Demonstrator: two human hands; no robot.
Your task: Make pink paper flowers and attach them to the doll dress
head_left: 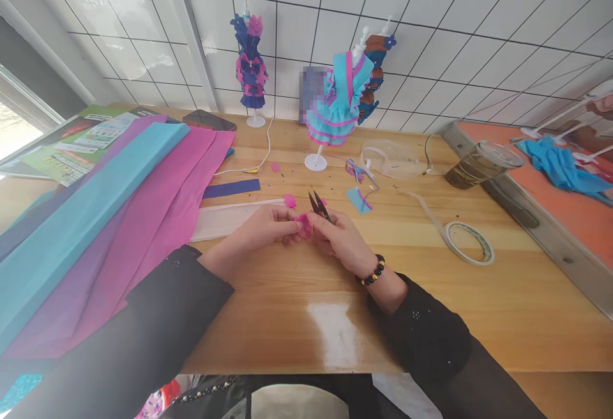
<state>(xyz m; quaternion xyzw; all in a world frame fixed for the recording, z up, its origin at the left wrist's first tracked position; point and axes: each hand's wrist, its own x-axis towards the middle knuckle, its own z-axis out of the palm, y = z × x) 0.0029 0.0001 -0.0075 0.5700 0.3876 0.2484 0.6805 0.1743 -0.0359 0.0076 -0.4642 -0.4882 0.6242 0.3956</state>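
Over the middle of the wooden table, my left hand (pixel 278 224) pinches a small pink paper flower (pixel 304 225). My right hand (pixel 342 237) is closed around dark thread snips (pixel 318 204), whose pointed blades stick up and away from me, a little apart. Its thumb and finger also touch the flower's right side. The handles of the snips are mostly hidden in my palm. Just beyond my left fingers lies another pink paper piece (pixel 290 200). A bit of pink (pixel 324 202) shows behind the blades.
Long crepe paper sheets (pixel 158 195) in pink, purple and blue cover the left side. Miniature paper dresses on stands (pixel 316 162) line the tiled wall. A tape roll (pixel 469 243), a lidded cup (pixel 483 165) and blue paper scraps (pixel 359 199) lie to the right.
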